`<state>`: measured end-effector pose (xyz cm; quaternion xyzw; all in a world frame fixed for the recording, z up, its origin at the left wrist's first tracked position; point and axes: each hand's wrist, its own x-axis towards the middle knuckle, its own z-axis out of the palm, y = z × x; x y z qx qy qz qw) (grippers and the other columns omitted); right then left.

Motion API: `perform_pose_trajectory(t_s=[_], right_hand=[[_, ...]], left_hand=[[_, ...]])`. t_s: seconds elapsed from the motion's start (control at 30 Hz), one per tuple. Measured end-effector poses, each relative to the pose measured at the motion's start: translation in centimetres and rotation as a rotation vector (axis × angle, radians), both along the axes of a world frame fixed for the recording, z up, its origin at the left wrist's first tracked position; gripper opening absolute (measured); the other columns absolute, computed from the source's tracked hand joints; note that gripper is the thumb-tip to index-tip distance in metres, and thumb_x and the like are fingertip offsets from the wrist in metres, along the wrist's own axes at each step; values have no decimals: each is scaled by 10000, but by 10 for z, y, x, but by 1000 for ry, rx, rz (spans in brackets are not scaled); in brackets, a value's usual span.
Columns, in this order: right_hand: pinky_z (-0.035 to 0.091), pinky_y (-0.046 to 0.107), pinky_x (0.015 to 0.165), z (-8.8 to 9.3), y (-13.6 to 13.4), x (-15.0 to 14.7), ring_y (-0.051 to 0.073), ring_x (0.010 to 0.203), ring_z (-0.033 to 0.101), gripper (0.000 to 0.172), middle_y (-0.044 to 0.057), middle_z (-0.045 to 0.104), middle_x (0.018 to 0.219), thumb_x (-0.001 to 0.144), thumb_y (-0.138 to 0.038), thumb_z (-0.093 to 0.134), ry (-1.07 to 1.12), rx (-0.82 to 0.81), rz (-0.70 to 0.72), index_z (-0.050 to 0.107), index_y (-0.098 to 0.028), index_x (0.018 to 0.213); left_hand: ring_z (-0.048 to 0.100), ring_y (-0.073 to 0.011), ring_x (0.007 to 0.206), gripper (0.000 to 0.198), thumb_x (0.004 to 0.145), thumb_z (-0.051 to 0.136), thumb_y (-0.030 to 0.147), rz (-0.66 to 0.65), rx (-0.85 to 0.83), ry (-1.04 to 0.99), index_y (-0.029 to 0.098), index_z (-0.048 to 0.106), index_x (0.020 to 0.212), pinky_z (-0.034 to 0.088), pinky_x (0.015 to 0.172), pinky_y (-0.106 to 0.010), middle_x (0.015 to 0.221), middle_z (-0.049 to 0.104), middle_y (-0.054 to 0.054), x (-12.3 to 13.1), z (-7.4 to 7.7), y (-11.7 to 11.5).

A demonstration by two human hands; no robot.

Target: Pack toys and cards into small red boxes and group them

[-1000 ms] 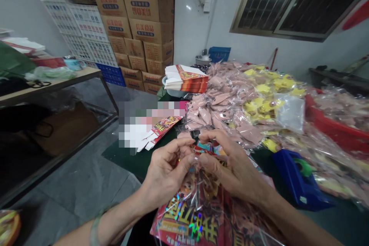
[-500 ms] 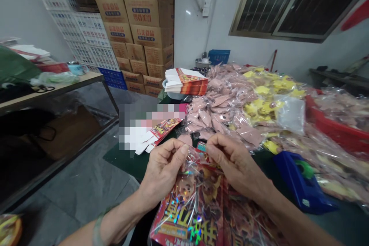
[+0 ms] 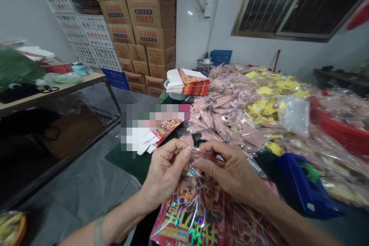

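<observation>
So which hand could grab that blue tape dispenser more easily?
Probably the right hand: the dispenser sits just to its right, with nothing between. The left hand, also pinching the bag, would have to cross over.

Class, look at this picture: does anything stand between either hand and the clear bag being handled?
Nothing visible does. The left hand and the right hand both pinch the top edge of the clear bag, fingertips directly on the film.

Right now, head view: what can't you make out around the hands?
Head view:
- Top of the red foil pack: hidden by the pinching left hand and right hand; lower part cut by the bottom edge.
- Carton flats behind: partly pixelated.
- Orange item: cut off at the bottom-left corner.
- Print on stacked boxes: too small.
</observation>
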<state>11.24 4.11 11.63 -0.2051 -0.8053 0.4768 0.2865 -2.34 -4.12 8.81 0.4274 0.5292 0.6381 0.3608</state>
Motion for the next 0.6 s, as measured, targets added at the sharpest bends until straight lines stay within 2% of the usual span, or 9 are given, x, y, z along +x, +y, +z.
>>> perform_pose_trajectory(t_s=[0.07, 0.13, 0.27, 0.33, 0.4, 0.5, 0.6], right_hand=[[336, 195, 435, -1, -1, -1, 69, 457, 414, 74, -62, 480, 531, 786, -187, 586, 9, 57, -25, 585, -175, 713], [342, 200, 454, -4, -2, -2, 71, 466, 428, 124, -55, 488, 532, 791, -148, 571, 30, 192, -77, 573, -171, 670], [352, 225, 515, -11, -2, 0, 90, 529, 456, 162, -31, 509, 554, 807, -72, 539, 125, 637, -208, 568, -164, 678], [338, 243, 528, -15, -2, 2, 107, 553, 434, 161, -23, 494, 558, 822, -45, 515, 154, 827, -225, 591, -161, 741], [328, 262, 540, -18, -3, 5, 123, 578, 411, 153, -12, 488, 576, 825, -34, 511, 161, 947, -193, 605, -155, 811], [339, 287, 563, -19, -4, 8, 143, 622, 411, 133, 21, 530, 631, 829, -53, 525, 160, 1039, -123, 604, -122, 911], [347, 304, 563, -15, -6, 10, 159, 639, 422, 139, 51, 563, 653, 843, -79, 513, 171, 1116, -104, 591, -80, 958]], left_hand=[[334, -49, 460, 251, 828, 582, 380, -18, -1, 8, 151, 541, 733, 270, 434, -177, 530, 439, 61, 0, 0, 0], [356, -51, 467, 241, 834, 575, 367, -12, 13, 22, 151, 536, 733, 287, 444, -177, 537, 455, 57, 0, 0, 1], [395, -55, 497, 237, 829, 586, 342, 117, 84, 71, 153, 528, 698, 335, 484, -175, 545, 465, 53, -5, 1, -1], [404, -53, 497, 228, 826, 592, 327, 132, 82, 81, 151, 546, 689, 343, 484, -170, 545, 478, 51, -8, 5, -7], [415, -49, 482, 227, 835, 581, 320, 51, 41, 77, 146, 582, 689, 339, 466, -163, 539, 502, 42, -9, 11, -16], [465, -55, 477, 269, 853, 555, 330, -144, -29, 43, 135, 637, 686, 365, 471, -165, 529, 555, 16, -9, 20, -26], [498, -54, 471, 255, 832, 590, 323, -277, -116, -91, 129, 674, 689, 388, 474, -159, 536, 596, 0, -7, 22, -26]])
